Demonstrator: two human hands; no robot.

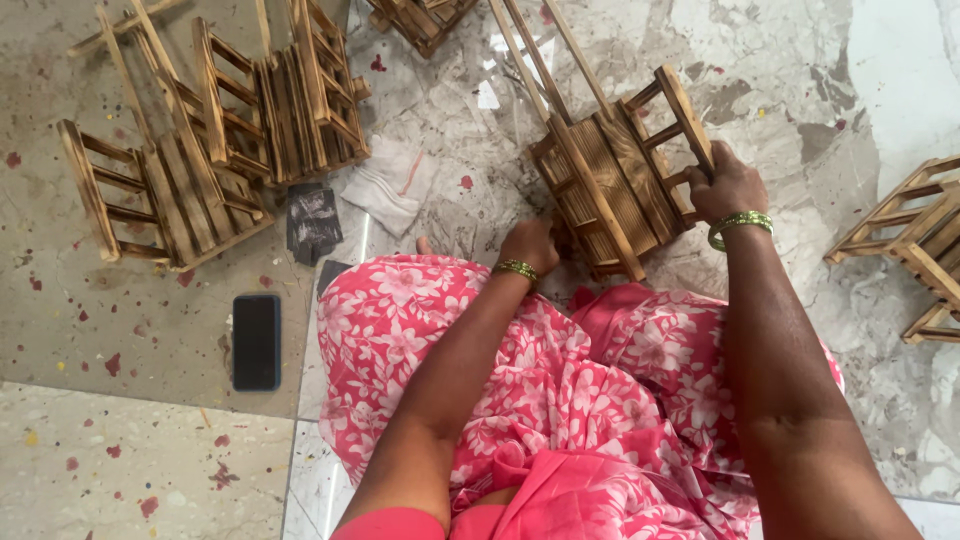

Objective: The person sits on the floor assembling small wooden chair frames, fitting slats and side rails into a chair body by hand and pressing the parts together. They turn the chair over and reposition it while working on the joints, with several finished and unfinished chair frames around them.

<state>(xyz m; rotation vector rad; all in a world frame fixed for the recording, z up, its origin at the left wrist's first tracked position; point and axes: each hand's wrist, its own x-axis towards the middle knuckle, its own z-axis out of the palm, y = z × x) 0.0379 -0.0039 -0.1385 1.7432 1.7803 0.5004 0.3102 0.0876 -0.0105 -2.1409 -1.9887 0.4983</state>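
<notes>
Pink floral cloth point(560, 400) under both hands point(528, 243) point(727, 187) gripping wooden rack point(615, 175).

Scorched slatted wooden crate point(618, 178) with long handle bars, tilted on marble floor.

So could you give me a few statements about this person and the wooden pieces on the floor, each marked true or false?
1. The right hand grips a rail of the wooden rack. True.
2. The left hand holds the black phone. False: the phone lies apart on the floor; the left hand is at the rack's lower edge.
3. Both wrists wear green bangles. True.
4. The person's clothing is plain blue. False: it is pink with white flowers.
5. More wooden racks lie to the left. True.
</notes>
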